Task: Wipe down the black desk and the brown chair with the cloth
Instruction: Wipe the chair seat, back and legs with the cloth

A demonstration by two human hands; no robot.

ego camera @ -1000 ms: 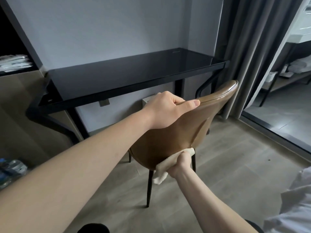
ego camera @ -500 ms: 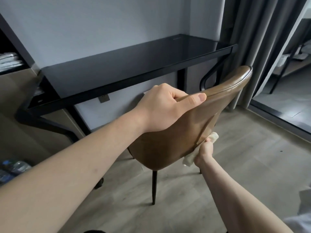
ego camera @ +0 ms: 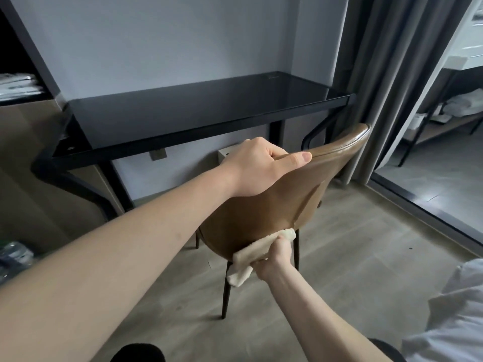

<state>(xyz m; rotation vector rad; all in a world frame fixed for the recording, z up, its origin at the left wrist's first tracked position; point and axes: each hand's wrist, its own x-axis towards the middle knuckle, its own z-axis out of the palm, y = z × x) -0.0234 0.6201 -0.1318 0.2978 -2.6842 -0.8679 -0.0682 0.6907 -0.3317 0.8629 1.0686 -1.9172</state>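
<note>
- Gripping the top rim of the brown chair [ego camera: 261, 212], the left hand [ego camera: 258, 168] is curled shut over the edge, thumb laid flat along the rim and pointing toward the chair's far corner.
- The right hand [ego camera: 274, 257], below and slightly right of the left, is fisted around the cloth [ego camera: 251, 257] and presses it against the lower edge of the chair's back shell.
- The cloth is a cream roll whose long axis runs along that lower edge; one end sticks out above the fist, the other droops below and left of it.
- The chair's back faces the person, its top rim slanting up and away to the right of the left hand; thin black legs drop straight to the floor [ego camera: 352, 270] beneath the right hand.
- Bare wood floor lies open to the right of both hands and below them.
- Beyond the left hand stands the black desk [ego camera: 198, 111], long axis left to right, its front edge near the chair's rim.
- Grey curtains [ego camera: 386, 74] hang right of the desk, just past the chair's far corner.
</note>
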